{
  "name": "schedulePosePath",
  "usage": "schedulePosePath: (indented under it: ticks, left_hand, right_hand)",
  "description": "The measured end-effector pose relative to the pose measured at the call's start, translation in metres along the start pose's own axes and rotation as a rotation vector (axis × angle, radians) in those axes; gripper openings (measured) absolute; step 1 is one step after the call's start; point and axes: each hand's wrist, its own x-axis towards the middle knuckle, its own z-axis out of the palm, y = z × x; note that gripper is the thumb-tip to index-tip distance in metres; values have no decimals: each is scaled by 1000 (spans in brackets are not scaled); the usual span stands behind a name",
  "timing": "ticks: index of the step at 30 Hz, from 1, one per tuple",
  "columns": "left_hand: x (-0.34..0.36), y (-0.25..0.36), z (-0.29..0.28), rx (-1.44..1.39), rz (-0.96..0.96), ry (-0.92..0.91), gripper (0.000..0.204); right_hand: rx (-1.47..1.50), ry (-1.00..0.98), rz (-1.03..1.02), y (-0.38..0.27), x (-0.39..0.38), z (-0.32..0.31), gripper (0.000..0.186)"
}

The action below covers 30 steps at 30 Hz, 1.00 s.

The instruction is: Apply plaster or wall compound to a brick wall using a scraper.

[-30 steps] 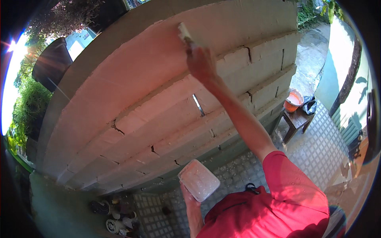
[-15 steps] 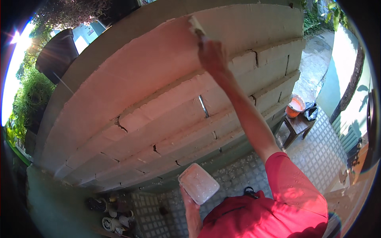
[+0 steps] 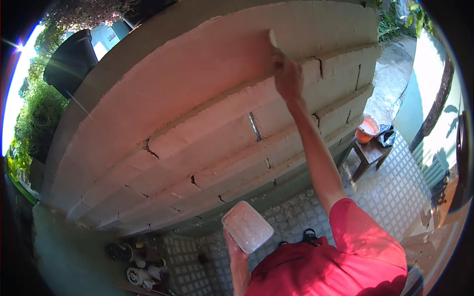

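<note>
My right hand (image 3: 288, 75), reaching up the wall, is closed round the handle of a paintbrush (image 3: 272, 39). The pale bristles rest on or close to the broad upper band of the wall (image 3: 197, 74), which looks pinkish on the left and greyer on the right. Lower down, at my chest, my left hand (image 3: 235, 246) grips a rounded rectangular plastic tub (image 3: 248, 228) by its side. Whitish paint coats the inside of the tub. Under the upper band run rows of blocks with ledges, dark cracks and gaps between them.
An orange bucket (image 3: 367, 129) with pale liquid and a black plastic bag (image 3: 386, 137) stand on a wooden stool (image 3: 369, 157) at right. A black plant pot (image 3: 71, 64) sits on the wall's upper left. Assorted containers (image 3: 140, 276) lie at lower left on the tiled floor (image 3: 390, 192).
My right hand has moved right and a little down with the paintbrush, whose bristles now stand more upright. The left hand and tub stay almost in place.
</note>
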Motion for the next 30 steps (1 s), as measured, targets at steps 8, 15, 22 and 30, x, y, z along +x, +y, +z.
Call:
schedulePosePath:
  ticks: [8, 15, 22, 30]
  left_hand:
    - [-7, 16, 19, -1, -29, 6, 63]
    - [-12, 12, 7, -72, -7, -18, 62]
    - [-23, 17, -7, -58, 2, 16, 63]
    - [-20, 18, 2, -66, -8, 39, 59]
  right_hand:
    - [186, -257, -214, -102, -73, 19, 33]
    - [-12, -158, 19, -60, -30, 4, 38]
    - [60, -180, -562, -34, -44, 3, 46]
    - [-60, -195, -661, -19, -25, 14, 50]
